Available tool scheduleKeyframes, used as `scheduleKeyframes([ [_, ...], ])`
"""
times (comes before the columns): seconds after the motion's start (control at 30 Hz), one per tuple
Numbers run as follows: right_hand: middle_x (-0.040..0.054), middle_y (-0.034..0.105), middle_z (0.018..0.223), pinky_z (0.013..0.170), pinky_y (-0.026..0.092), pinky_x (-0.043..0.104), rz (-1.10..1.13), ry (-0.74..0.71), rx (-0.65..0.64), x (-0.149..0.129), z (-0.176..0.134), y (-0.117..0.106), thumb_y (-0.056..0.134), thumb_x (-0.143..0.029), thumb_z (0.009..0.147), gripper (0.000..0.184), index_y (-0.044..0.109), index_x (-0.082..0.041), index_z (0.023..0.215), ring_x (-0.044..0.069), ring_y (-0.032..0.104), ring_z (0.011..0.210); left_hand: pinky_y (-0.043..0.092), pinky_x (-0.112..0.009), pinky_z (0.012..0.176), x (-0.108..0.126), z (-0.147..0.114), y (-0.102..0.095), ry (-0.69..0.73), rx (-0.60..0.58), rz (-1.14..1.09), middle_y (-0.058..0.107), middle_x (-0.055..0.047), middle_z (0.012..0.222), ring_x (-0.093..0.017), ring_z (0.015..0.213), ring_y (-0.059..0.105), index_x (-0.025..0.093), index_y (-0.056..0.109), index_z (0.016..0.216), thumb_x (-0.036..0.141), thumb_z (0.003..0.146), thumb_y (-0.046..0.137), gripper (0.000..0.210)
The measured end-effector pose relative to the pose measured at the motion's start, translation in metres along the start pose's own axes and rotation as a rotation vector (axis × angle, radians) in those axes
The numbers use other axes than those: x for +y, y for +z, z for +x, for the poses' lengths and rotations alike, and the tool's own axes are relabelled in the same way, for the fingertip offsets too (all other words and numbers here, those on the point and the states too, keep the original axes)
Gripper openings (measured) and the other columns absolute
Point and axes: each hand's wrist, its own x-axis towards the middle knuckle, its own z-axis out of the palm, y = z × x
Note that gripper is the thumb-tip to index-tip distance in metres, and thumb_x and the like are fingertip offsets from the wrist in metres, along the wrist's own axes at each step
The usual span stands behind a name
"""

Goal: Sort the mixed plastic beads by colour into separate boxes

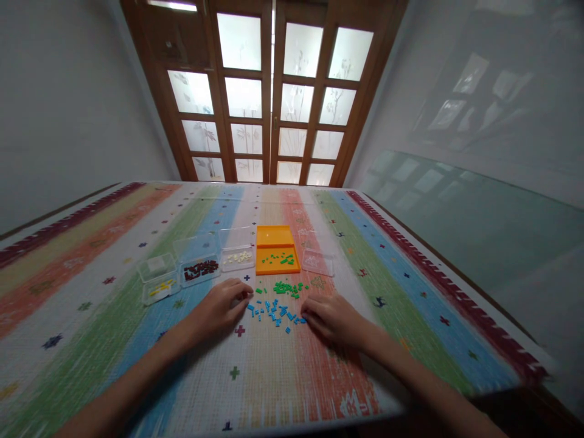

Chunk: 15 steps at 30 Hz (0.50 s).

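Observation:
Small blue plastic pieces (276,312) lie scattered on the tablecloth between my hands. Just beyond them is a loose pile of small green pieces (286,288). My left hand (228,302) rests at the left edge of these pieces, its fingers curled in toward the thumb. At the right edge of the blue pieces, my right hand (327,315) has its fingers bent and drawn together, beside a few blue pieces. Whatever either hand may hold is too small or hidden to make out. An open orange case (278,272) beyond the piles has green pieces in its near half.
Left of the case stand open clear boxes: one with whitish pieces (237,258), one with dark red pieces (201,269), one with yellow pieces (162,288). A clear plastic box (318,261) sits right of the case. The striped tablecloth (274,377) covers the table.

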Motion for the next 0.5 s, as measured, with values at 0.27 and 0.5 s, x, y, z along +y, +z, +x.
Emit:
scheduleKeyframes([
  [0.27, 0.0075, 0.068, 0.085, 0.064, 0.035, 0.026, 0.033, 0.009, -0.022, -0.017, -0.006, -0.003, 0.05, -0.018, 0.095, 0.019, 0.067, -0.014, 0.088, 0.015, 0.058, 0.071, 0.052, -0.036, 0.077, 0.011, -0.011, 0.014, -0.111, 0.005, -0.109, 0.07, -0.007, 0.09, -0.018, 0.078, 0.064, 0.017, 0.062, 0.114, 0.024, 0.09, 0.053, 0.027],
  [0.5, 0.0051, 0.07, 0.086, 0.072, 0.042, 0.026, 0.171, 0.057, 0.032, 0.002, 0.001, -0.012, 0.05, -0.02, 0.095, 0.021, 0.07, -0.018, 0.095, 0.015, 0.062, 0.078, 0.052, -0.037, 0.081, 0.013, -0.004, 0.006, -0.071, 0.017, -0.059, 0.068, -0.007, 0.091, -0.019, 0.083, 0.063, 0.018, 0.062, 0.116, 0.024, 0.091, 0.051, 0.028],
])
